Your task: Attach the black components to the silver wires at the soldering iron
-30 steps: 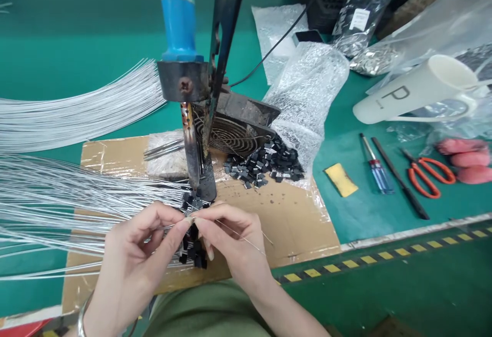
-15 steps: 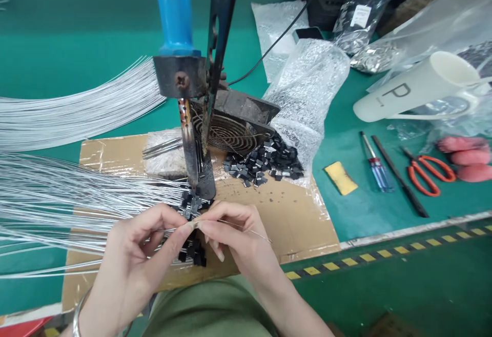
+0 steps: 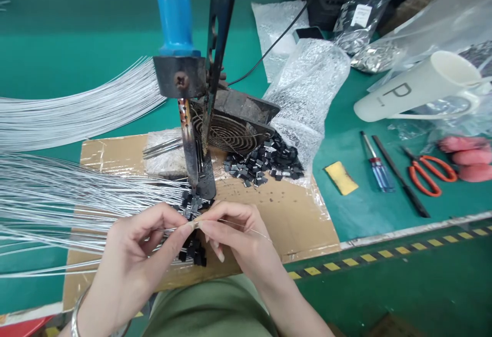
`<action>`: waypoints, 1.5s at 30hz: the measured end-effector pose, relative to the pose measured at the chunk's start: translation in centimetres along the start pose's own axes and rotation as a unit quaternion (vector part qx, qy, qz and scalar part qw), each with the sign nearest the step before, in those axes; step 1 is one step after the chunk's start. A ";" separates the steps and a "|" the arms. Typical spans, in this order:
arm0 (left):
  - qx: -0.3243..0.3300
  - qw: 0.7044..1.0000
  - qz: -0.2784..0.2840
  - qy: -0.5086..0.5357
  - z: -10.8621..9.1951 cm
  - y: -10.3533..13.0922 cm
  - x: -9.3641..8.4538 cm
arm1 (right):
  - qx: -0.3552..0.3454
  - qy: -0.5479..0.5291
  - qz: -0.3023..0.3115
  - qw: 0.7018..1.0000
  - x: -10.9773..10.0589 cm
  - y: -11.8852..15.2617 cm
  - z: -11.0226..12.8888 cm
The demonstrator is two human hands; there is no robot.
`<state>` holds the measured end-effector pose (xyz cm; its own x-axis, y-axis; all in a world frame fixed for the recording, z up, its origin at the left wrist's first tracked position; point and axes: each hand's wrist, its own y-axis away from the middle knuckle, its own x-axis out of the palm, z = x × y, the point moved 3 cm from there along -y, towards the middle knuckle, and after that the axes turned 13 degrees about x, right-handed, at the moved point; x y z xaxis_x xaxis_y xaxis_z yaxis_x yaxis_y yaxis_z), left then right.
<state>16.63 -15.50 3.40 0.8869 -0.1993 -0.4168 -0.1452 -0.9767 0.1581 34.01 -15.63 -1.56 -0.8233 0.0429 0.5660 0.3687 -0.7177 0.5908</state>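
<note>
A thin wire (image 3: 246, 230) is pinched between the fingertips of the left hand (image 3: 142, 255) and the right hand (image 3: 234, 239), just in front of the soldering iron (image 3: 188, 142); small black parts (image 3: 192, 250) lie on the cardboard (image 3: 300, 224) beneath the hands; white wires (image 3: 69, 198) fan out to the left; a heap of black parts (image 3: 265, 165) sits beside the fan (image 3: 230, 132); scissors (image 3: 430, 173) lie well apart on the right.
</note>
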 end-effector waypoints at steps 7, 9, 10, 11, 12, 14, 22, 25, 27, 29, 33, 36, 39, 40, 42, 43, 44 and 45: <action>0.007 1.000 0.001 0.018 0.3 -0.1 0.2 | 0.007 -0.003 0.002 1.000 -0.2 0.0 0.0; -0.004 1.000 -0.004 0.017 -0.1 -0.1 0.2 | 0.011 -0.002 0.001 1.000 -0.2 0.0 0.0; -0.007 1.000 -0.005 0.017 -0.4 -0.1 0.2 | 0.014 0.000 0.002 1.000 -0.2 0.0 0.0; -0.009 1.000 -0.006 0.015 -0.6 -0.2 0.2 | 0.016 0.002 0.002 1.000 -0.3 0.0 0.0; -0.010 1.000 -0.007 0.014 -0.8 -0.2 0.2 | 0.019 0.004 0.004 1.000 -0.3 0.0 0.1; -0.011 1.000 -0.011 0.010 -1.0 -0.3 0.2 | 0.025 0.009 0.009 1.000 -0.3 0.0 0.2; -0.017 0.999 -0.014 0.034 -0.4 -0.2 0.2 | 0.014 0.013 0.017 1.000 -0.4 0.0 -0.1; -0.018 0.999 -0.012 0.048 -0.3 -0.1 0.2 | -0.005 0.011 0.022 1.000 -0.4 0.2 -0.2; -0.021 0.998 -0.010 0.053 -0.3 -0.1 0.3 | -0.024 0.020 0.023 0.999 -0.4 0.4 -0.2; -0.024 0.998 -0.011 0.061 -0.4 -0.1 0.3 | -0.047 0.033 0.022 0.998 -0.2 0.6 0.0; -0.034 0.997 -0.018 0.071 -0.4 0.0 0.3 | -0.066 0.034 0.018 0.997 -0.1 0.7 0.2; -0.039 0.997 -0.026 0.063 -0.5 0.0 0.4 | -0.060 0.015 0.023 0.998 0.0 0.6 -0.1; -0.034 0.996 -0.039 0.075 -0.7 0.0 0.5 | -0.075 0.005 0.025 0.997 0.2 0.5 -0.2; -0.031 0.995 -0.043 0.080 -0.7 0.0 0.6 | -0.079 0.003 0.025 0.997 0.2 0.4 -0.2; -0.026 0.995 -0.049 0.082 -0.4 0.1 0.5 | -0.077 -0.005 0.021 0.997 0.3 0.3 -0.4; -0.022 0.996 -0.050 0.077 -0.2 0.1 0.5 | -0.072 -0.010 0.019 0.997 0.3 0.2 -0.6; -0.014 0.996 -0.046 0.069 0.1 0.2 0.5 | -0.065 -0.017 0.015 0.998 0.4 0.1 -0.7; -0.002 0.997 -0.041 0.058 0.4 0.2 0.4 | -0.059 -0.025 0.011 0.998 0.4 0.0 -0.8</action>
<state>16.79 -15.82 2.90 0.9406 -0.1082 -0.3217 -0.0686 -0.9889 0.1320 33.34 -16.20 -1.80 -0.7915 0.0593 0.6083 0.3311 -0.7950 0.5082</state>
